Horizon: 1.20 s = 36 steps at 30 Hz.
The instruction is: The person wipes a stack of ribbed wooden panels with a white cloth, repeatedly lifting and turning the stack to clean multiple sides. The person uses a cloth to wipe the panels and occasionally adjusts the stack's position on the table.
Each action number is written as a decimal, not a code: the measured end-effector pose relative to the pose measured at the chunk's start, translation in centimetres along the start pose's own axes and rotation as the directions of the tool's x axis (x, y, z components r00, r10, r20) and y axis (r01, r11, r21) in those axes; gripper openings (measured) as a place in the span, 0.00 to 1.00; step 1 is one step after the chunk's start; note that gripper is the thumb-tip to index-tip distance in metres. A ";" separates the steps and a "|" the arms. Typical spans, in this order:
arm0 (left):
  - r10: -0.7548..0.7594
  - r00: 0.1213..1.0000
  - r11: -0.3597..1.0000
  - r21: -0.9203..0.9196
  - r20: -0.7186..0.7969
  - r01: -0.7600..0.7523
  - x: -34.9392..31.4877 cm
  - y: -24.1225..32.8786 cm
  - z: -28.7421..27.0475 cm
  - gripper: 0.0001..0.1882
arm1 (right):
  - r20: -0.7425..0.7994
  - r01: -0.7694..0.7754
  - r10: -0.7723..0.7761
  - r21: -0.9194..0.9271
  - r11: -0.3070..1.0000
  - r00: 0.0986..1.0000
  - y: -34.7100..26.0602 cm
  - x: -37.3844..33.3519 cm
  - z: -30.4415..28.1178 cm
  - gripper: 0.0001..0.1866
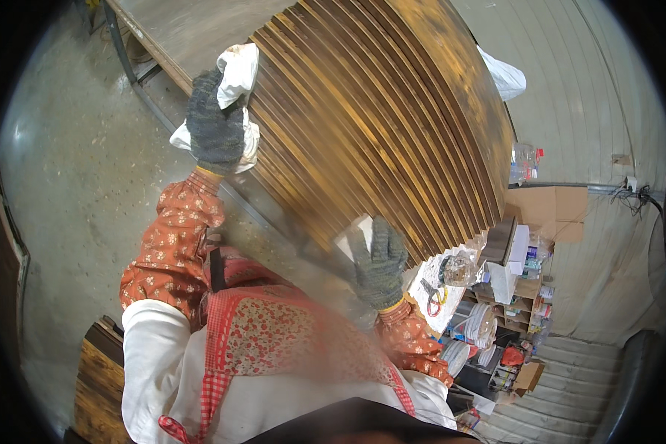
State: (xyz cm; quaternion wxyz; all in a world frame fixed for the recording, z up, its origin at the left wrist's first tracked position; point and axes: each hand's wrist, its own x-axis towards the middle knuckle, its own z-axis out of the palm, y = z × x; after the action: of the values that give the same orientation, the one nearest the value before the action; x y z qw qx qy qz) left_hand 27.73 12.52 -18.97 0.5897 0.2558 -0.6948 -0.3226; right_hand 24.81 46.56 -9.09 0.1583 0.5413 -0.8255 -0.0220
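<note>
A stack of long brown-stained wooden boards (377, 126) spreads in front of me, their edges stepped side by side like slats. My left hand (213, 122), in a dark grey knit glove, grips a bunched white cloth (238, 74) at the boards' left ends. Also gloved, my right hand (381, 259) rests at the near right part of the stack, its fingers closed on a white cloth (355, 235) that shows beside the thumb. Haze or smear on the lens blurs the area between the hands.
A table edge (155, 52) runs at the far left. To the right lie scissors (435, 296) with coloured handles, a clear plastic container (459, 271) and white spools (479, 325). Clear bottles (524, 163) and a white bag (502, 74) are beyond the stack. More stained boards (100, 385) stand at lower left.
</note>
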 end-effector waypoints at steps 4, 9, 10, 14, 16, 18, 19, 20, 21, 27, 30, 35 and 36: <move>0.050 0.999 0.998 0.028 -0.020 -0.049 -0.5 -0.6 0.1 0.26 | 0.011 0.044 -0.044 0.058 0.997 0.999 -2.4 6.8 0.8 0.31; -0.014 0.998 1.000 -0.010 0.068 0.015 -1.2 -1.9 -0.6 0.29 | -0.076 0.117 -0.098 0.317 0.941 0.992 -5.6 16.3 3.2 0.28; 0.022 0.996 1.000 0.016 0.086 -0.024 -1.2 -2.3 -0.8 0.29 | -0.156 0.154 -0.105 0.347 0.925 0.982 -6.0 17.1 3.5 0.27; 0.039 0.986 0.999 0.009 0.165 -0.041 -0.8 -4.0 -1.5 0.28 | -0.178 0.126 -0.073 0.308 0.943 0.981 -6.0 16.4 3.6 0.25; 0.000 0.978 1.000 -0.026 0.209 0.005 -0.8 -4.7 -1.7 0.30 | -0.266 0.110 -0.054 0.199 0.974 0.962 -5.3 13.9 3.3 0.25; 0.043 0.977 0.999 -0.037 0.209 -0.036 -0.8 -5.0 -1.8 0.29 | -0.116 -0.016 0.040 0.207 0.978 0.992 -4.1 9.6 2.7 0.25; 0.027 0.977 0.997 -0.074 0.213 -0.012 -0.9 -5.1 -1.9 0.29 | -0.029 -0.072 0.079 0.197 0.978 0.996 -3.3 7.0 2.5 0.25; -0.010 0.975 0.996 -0.085 0.221 0.030 -0.7 -5.1 -1.8 0.29 | -0.016 -0.191 0.197 0.188 0.963 0.980 -2.7 4.4 2.5 0.25; -0.043 0.971 0.993 -0.101 0.234 0.068 -0.5 -5.0 -1.9 0.27 | 0.065 -0.292 0.285 0.146 0.945 0.956 -2.2 1.4 2.3 0.26; -0.265 0.954 0.958 0.154 0.139 0.244 2.7 -3.0 -2.1 0.15 | -0.011 -0.418 0.424 -0.195 0.887 0.906 0.4 -13.5 1.2 0.36; -0.091 0.976 0.988 -0.107 0.196 0.114 3.4 -1.1 -1.2 0.17 | 0.019 -0.461 0.473 -0.195 0.866 0.881 1.2 -14.4 -0.8 0.35; 0.056 0.991 0.969 0.232 0.124 -0.084 2.9 0.1 1.1 0.21 | -0.181 -0.510 0.489 -0.103 0.854 0.854 2.3 -8.0 -2.3 0.34; 0.054 0.991 0.977 0.200 0.122 -0.078 2.9 -0.1 1.4 0.21 | -0.237 -0.466 0.426 -0.147 0.873 0.873 2.3 -6.6 -2.0 0.35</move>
State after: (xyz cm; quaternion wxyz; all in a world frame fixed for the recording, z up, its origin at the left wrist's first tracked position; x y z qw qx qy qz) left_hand 25.89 10.50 -17.26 0.5294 0.2725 -0.7654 -0.2442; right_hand 25.75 53.67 -8.29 0.2934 0.3161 -0.9021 -0.0134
